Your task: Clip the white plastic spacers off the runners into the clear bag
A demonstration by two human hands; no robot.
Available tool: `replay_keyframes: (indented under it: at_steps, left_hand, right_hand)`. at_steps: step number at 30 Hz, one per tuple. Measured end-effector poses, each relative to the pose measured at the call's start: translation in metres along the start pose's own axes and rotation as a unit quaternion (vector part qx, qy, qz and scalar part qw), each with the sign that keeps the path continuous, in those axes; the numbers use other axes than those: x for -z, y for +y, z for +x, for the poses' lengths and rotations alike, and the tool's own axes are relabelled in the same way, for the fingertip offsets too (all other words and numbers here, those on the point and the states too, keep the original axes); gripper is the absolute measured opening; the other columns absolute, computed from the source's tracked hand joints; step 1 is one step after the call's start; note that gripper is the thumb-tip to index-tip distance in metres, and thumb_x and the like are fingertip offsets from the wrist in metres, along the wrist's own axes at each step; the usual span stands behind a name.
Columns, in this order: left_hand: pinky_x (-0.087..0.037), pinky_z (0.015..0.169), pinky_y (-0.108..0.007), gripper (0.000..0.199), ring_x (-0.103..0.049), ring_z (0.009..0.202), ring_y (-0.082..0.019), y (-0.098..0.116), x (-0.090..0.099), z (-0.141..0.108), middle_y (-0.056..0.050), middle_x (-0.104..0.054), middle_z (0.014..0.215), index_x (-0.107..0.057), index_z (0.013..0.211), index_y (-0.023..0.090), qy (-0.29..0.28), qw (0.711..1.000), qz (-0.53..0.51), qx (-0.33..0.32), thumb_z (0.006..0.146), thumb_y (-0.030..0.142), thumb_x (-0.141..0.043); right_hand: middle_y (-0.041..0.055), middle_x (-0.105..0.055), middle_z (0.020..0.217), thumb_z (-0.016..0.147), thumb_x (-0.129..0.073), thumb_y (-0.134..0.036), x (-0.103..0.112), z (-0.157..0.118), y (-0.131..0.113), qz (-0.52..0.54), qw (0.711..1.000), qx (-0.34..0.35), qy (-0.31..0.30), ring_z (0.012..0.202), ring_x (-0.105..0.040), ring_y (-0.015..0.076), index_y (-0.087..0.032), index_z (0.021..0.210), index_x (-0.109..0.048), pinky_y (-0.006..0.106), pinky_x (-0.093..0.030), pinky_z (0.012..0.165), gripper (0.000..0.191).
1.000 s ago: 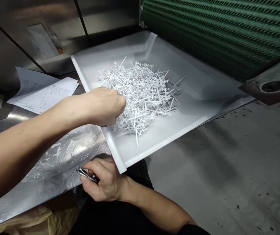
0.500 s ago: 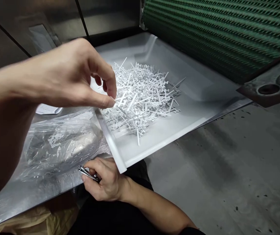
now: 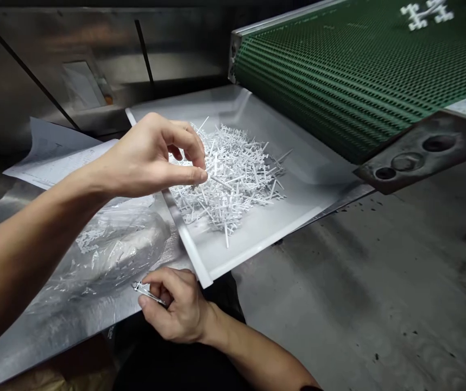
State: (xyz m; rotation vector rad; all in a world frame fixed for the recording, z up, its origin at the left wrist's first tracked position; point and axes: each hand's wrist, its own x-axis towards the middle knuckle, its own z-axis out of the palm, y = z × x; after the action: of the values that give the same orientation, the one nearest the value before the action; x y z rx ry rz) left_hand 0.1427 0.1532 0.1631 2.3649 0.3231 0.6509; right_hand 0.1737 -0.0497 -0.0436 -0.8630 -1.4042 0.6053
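My left hand point(image 3: 155, 157) reaches over a heap of small white plastic sticks with branched ends point(image 3: 237, 174). Its thumb and forefinger come together at the heap's near left side; anything between the tips blends into the white pieces behind. The heap lies in a shallow white tray point(image 3: 253, 244). Below the tray's near corner, my right hand point(image 3: 180, 307) is closed around silver nail clippers point(image 3: 149, 293), whose jaws point left and whose lever stands apart from the body. A clear plastic bag point(image 3: 114, 244) with white pieces inside lies left of the tray.
A green mesh conveyor belt point(image 3: 339, 76) ends above the tray's right side, with a branched white piece point(image 3: 426, 13) on it. Its metal end bracket point(image 3: 412, 155) juts out. Printed papers point(image 3: 62, 157) lie on the metal table point(image 3: 74, 315) by a metal panel point(image 3: 111, 43).
My left hand has moved right and farther out over the heap. My right hand keeps the nail clippers in nearly the same place. The view has tilted up, showing more conveyor belt.
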Motion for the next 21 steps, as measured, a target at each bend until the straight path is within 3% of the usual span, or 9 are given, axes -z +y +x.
replay_keyframes:
  at_steps: [2,4,8,11,14,17,21]
  left_hand:
    - [-0.063,0.075,-0.034,0.02,-0.077,0.089,-0.022,0.011,0.005,-0.01,-0.01,-0.082,0.093,-0.083,0.075,0.021,0.017,0.999,-0.044,0.023,0.084,0.033,-0.095]
    - [-0.064,0.072,-0.034,0.029,-0.079,0.093,-0.025,0.027,0.014,-0.035,-0.011,-0.082,0.091,-0.08,0.07,0.02,0.035,0.996,-0.061,0.051,0.088,0.037,-0.095]
    - [-0.065,0.06,-0.03,0.023,-0.082,0.085,-0.023,0.052,0.024,-0.129,-0.008,-0.085,0.099,-0.078,0.079,0.021,0.083,0.992,0.031,0.091,0.097,0.032,-0.088]
    - [-0.068,0.059,-0.028,0.016,-0.082,0.074,-0.022,0.053,-0.001,-0.197,-0.004,-0.085,0.089,-0.075,0.082,0.023,0.15,0.978,0.048,0.136,0.096,0.023,-0.083]
    - [-0.066,0.057,-0.022,0.017,-0.083,0.071,-0.02,0.045,-0.043,-0.232,-0.006,-0.085,0.085,-0.073,0.081,0.021,0.218,0.954,-0.057,0.199,0.097,0.019,-0.078]
    - [-0.069,0.064,-0.022,0.022,-0.084,0.073,-0.019,0.04,-0.076,-0.242,-0.009,-0.087,0.099,-0.071,0.08,0.019,0.294,0.898,-0.211,0.25,0.097,0.024,-0.084]
    - [-0.069,0.063,-0.021,0.029,-0.082,0.065,-0.016,0.037,-0.095,-0.243,-0.006,-0.087,0.098,-0.07,0.081,0.017,0.378,0.785,-0.424,0.247,0.092,0.027,-0.094]
  right_hand:
    - [-0.0065,-0.059,0.07,0.095,-0.079,-0.027,0.003,0.0,-0.003,0.015,1.0,-0.023,0.001,0.048,-0.05,0.0094,-0.022,0.112,-0.07,0.022,-0.047,0.046,0.02]
    - [-0.0055,-0.06,0.072,0.096,-0.079,-0.028,0.008,0.0,-0.008,0.028,0.998,-0.055,0.004,0.05,-0.051,0.0102,-0.023,0.114,-0.07,0.022,-0.047,0.046,0.02]
    - [-0.0027,-0.065,0.078,0.102,-0.075,-0.03,0.015,-0.002,-0.017,0.056,0.993,-0.107,0.011,0.057,-0.058,0.0131,-0.025,0.118,-0.068,0.024,-0.052,0.051,0.018]
    - [-0.0034,-0.065,0.08,0.107,-0.071,-0.032,0.013,0.0,-0.023,0.081,0.988,-0.126,0.018,0.06,-0.061,0.0129,-0.027,0.119,-0.065,0.023,-0.054,0.055,0.015]
    - [-0.0018,-0.07,0.085,0.111,-0.068,-0.034,0.005,0.007,-0.028,0.094,0.984,-0.149,0.032,0.068,-0.066,0.0137,-0.027,0.124,-0.064,0.025,-0.058,0.064,0.015]
    - [-0.0001,-0.073,0.087,0.107,-0.075,-0.032,-0.004,0.019,-0.029,0.096,0.978,-0.183,0.035,0.071,-0.07,0.0141,-0.025,0.122,-0.068,0.025,-0.059,0.066,0.018]
    - [-0.0012,-0.074,0.082,0.104,-0.079,-0.032,-0.011,0.033,-0.027,0.086,0.972,-0.218,-0.007,0.065,-0.069,0.0132,-0.023,0.117,-0.072,0.023,-0.057,0.06,0.017]
